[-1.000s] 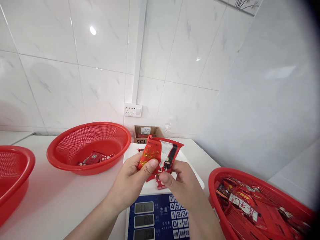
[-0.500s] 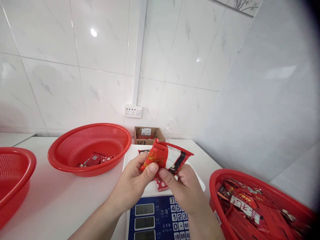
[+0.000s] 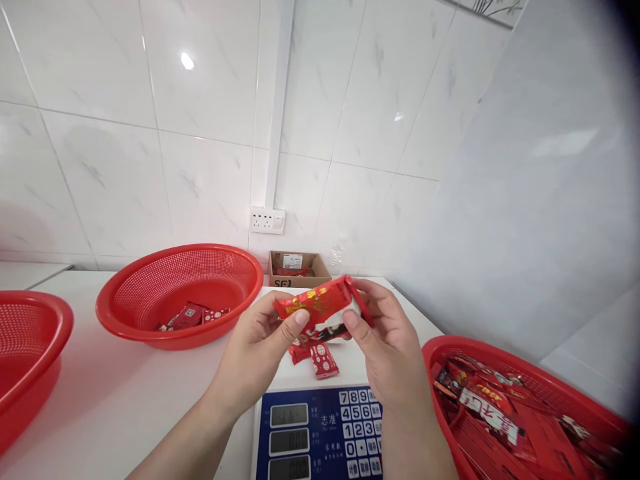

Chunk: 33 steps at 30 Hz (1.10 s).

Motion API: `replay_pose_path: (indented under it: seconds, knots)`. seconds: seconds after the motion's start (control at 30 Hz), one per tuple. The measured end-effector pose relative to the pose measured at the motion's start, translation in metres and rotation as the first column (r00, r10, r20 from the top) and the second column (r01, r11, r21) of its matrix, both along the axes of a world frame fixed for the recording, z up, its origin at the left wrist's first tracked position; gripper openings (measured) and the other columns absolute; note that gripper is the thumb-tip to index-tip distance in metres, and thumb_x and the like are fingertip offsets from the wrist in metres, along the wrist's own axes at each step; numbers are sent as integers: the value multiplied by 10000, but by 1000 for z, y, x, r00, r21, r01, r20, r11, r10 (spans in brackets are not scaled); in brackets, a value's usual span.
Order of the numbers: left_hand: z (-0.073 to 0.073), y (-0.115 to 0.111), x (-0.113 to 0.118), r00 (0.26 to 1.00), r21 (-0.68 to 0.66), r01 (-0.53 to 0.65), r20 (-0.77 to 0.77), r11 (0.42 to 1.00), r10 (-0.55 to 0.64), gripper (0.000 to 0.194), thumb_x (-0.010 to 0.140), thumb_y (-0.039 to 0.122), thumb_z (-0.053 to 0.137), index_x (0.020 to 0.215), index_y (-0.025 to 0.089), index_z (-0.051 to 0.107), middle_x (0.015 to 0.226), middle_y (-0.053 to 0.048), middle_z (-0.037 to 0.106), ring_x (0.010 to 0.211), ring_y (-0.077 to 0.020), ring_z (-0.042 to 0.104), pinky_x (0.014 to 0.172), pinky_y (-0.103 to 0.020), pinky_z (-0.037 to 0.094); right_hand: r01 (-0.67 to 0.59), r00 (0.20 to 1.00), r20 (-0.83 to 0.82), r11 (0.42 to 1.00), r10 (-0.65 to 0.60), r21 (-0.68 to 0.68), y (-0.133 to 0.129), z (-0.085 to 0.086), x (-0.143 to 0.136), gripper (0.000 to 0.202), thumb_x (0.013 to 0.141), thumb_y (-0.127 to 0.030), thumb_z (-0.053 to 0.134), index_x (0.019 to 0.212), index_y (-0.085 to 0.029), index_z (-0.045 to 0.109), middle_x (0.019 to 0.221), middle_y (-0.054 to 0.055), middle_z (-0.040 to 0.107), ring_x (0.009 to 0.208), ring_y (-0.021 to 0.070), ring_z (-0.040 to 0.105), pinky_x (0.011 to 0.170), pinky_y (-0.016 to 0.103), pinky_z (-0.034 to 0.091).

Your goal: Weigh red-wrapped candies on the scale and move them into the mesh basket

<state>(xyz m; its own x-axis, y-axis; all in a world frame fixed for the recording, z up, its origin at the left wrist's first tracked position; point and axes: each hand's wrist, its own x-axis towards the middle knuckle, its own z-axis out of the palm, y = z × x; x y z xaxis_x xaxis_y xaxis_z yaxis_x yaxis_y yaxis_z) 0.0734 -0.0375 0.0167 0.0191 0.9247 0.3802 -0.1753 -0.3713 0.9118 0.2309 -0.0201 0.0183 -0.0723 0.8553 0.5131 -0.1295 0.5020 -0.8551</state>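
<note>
Both hands hold a red packet [image 3: 320,303] with gold print and a white and black part, above the white plate of a scale. My left hand [image 3: 257,353] pinches its left end, thumb on the front. At the right end, my right hand [image 3: 393,340] is closed on the packet, thumb on its face. Beneath them a small red packet with white dots [image 3: 325,361] lies on the scale plate, beside another red piece partly hidden by the hands. The scale's blue panel [image 3: 320,433] with displays and number keys sits nearest me.
A red basket [image 3: 180,260] with a few packets stands left of the scale, and another red basket [image 3: 30,360] is at the far left. On the right, a red basket [image 3: 475,347] holds many packets. A cardboard box [image 3: 300,269] stands by the wall.
The held packet has been turned, so its right end now points toward my right palm. My right hand has moved up and right, uncovering more of the dotted packet and the keys.
</note>
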Motion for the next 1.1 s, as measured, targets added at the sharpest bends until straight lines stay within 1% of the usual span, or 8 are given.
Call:
replay_pose_path:
  seconds: [0.07, 0.17, 0.33, 0.43, 0.6, 0.83, 1.0, 1.1]
  knots:
    - [-1, 1, 0, 999, 2, 14, 51, 1000, -14, 220, 836, 396, 639, 889, 182, 632, 869, -29, 687, 776, -148, 606, 706, -252, 484, 18, 1000, -20, 1000, -18, -11, 1, 0, 2, 315, 801, -362, 696, 1087, -289, 585, 1005, 25, 709, 898, 172, 669, 762, 296, 557]
    - [-2, 3, 0, 996, 16, -12, 88, 1000, 10, 202, 857, 394, 614, 880, 194, 611, 864, -18, 683, 787, -144, 603, 713, -240, 475, -42, 991, 123, 995, 54, -94, 0, 1, 4, 307, 784, -348, 706, 1059, -261, 601, 966, 27, 707, 870, 174, 671, 751, 299, 563]
    - [-4, 3, -3, 997, 45, -69, -20, 997, 70, 227, 850, 404, 621, 906, 185, 633, 853, -19, 672, 793, -152, 600, 723, -248, 480, -125, 944, 249, 933, 217, -339, -6, 4, 0, 382, 765, -485, 689, 995, -183, 638, 860, 58, 708, 739, 210, 701, 490, 259, 559]
    - [-4, 2, -2, 1000, 38, -17, 9, 999, 16, 254, 828, 391, 655, 985, 193, 632, 918, -28, 677, 815, -148, 607, 722, -240, 486, -78, 962, 230, 955, 148, -286, -8, 6, -4, 360, 793, -499, 657, 959, -179, 658, 746, 44, 717, 655, 198, 699, 460, 254, 545]
    - [-3, 3, 0, 989, -33, 115, 94, 993, -112, 262, 773, 345, 721, 966, 184, 646, 798, -1, 671, 637, -102, 566, 597, -212, 473, -108, 987, 103, 983, 124, -148, -7, 6, -8, 276, 816, -442, 661, 935, -194, 675, 748, 41, 738, 728, 203, 710, 624, 307, 588]
    - [1, -2, -3, 996, -31, 32, -85, 999, -35, 205, 782, 322, 699, 936, 192, 663, 869, -19, 685, 812, -169, 607, 730, -271, 488, -89, 990, 95, 987, 102, -133, -2, 5, 3, 305, 746, -394, 743, 1010, -256, 679, 1005, 32, 729, 908, 195, 689, 779, 314, 575]
    - [1, -6, 0, 977, 38, -47, -207, 998, 54, 150, 794, 301, 671, 885, 183, 684, 832, -19, 687, 758, -160, 595, 680, -255, 472, -67, 968, 225, 977, 113, -202, -6, 7, 2, 230, 791, -395, 679, 918, -203, 685, 751, 21, 718, 657, 168, 691, 548, 256, 564]
    - [2, -6, -1, 975, 24, -24, -221, 999, 29, 162, 798, 314, 662, 883, 176, 677, 810, -20, 678, 757, -168, 602, 676, -267, 481, -47, 958, 269, 979, 101, -200, -8, 8, 0, 236, 800, -409, 653, 896, -194, 675, 754, 22, 704, 626, 155, 675, 470, 216, 529]
